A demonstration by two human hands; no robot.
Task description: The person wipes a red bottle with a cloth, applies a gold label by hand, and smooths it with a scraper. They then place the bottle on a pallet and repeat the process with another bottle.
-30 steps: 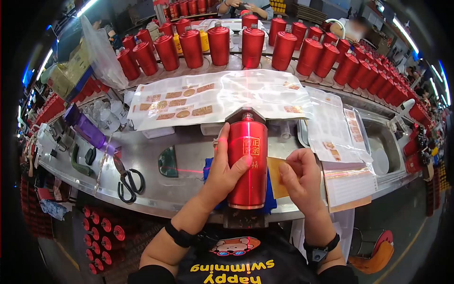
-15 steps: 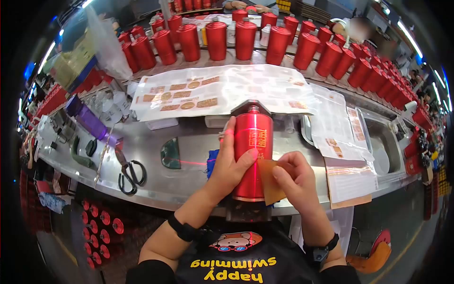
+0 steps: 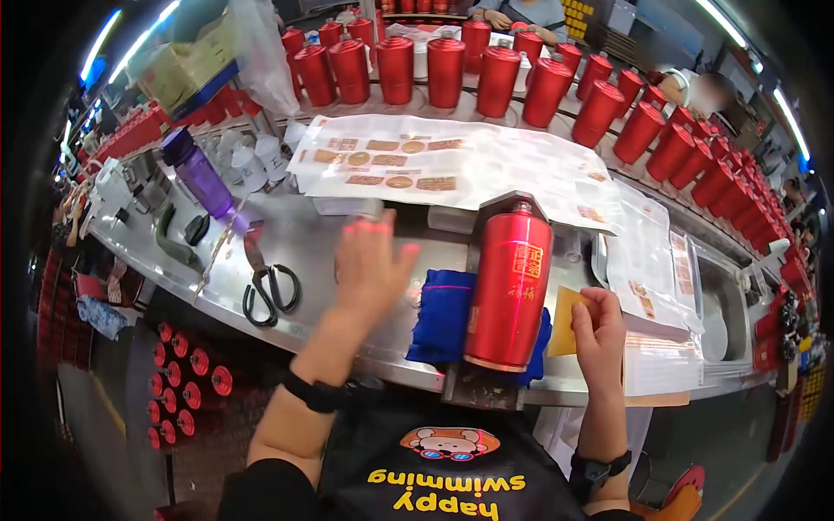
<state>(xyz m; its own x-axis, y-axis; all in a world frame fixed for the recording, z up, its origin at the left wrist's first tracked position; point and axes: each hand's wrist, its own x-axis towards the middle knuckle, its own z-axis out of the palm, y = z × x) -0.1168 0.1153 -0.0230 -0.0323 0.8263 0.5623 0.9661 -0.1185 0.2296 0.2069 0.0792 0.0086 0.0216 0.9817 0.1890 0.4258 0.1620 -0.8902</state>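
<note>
Left hand (image 3: 373,265), centre frame, hovers open and apparently empty, though blurred, left of the red bottle (image 3: 508,282). Right hand (image 3: 599,334), lower right, pinches a yellow card (image 3: 563,319).

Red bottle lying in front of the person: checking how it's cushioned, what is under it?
A blue cloth shows on both sides beneath the red bottle; what carries it underneath is covered.

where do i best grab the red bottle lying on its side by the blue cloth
Grip the plain lower half of the red bottle, coming from its left over the blue cloth. It lies on its side, neck pointing away, gold label facing up near the shoulder, so a lower grip likely spares the label. The left hand is open; the right hand pinches a tan card.
</note>
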